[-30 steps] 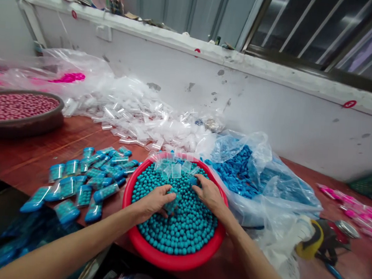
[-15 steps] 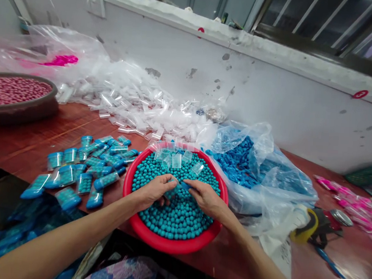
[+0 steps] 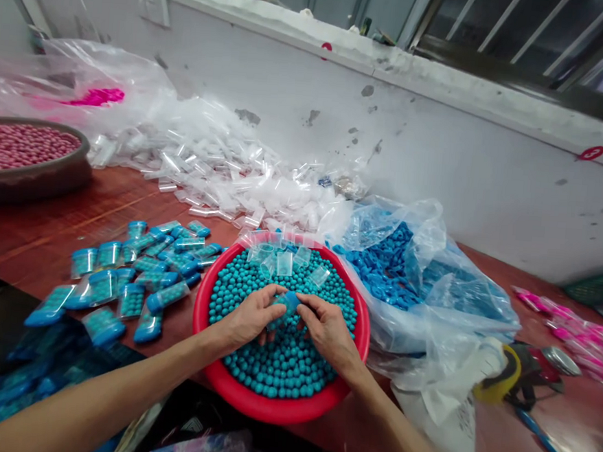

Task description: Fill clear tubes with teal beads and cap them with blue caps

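Note:
A red basin (image 3: 203, 309) full of round teal beads (image 3: 275, 372) stands before me. Over the beads, my left hand (image 3: 254, 316) is closed around a small clear container whose contents look teal. My right hand (image 3: 325, 324) pinches a blue cap (image 3: 290, 299) at the container's top; whether the cap is fully seated is hidden by my fingers. Several empty clear containers (image 3: 285, 263) lie on the beads at the basin's far side. To the left, filled containers with blue caps (image 3: 148, 270) are scattered on the table.
Behind the basin is a heap of clear empty containers (image 3: 223, 165). A plastic bag of blue caps (image 3: 381, 266) lies to the right, near a yellow-and-black tool (image 3: 500, 377) and pink-capped packs (image 3: 577, 335). A brown basin of pink beads (image 3: 27, 158) stands far left.
The blue cap in my right hand has come onto the container's top, and my hands have drawn closer together. The view has shifted slightly.

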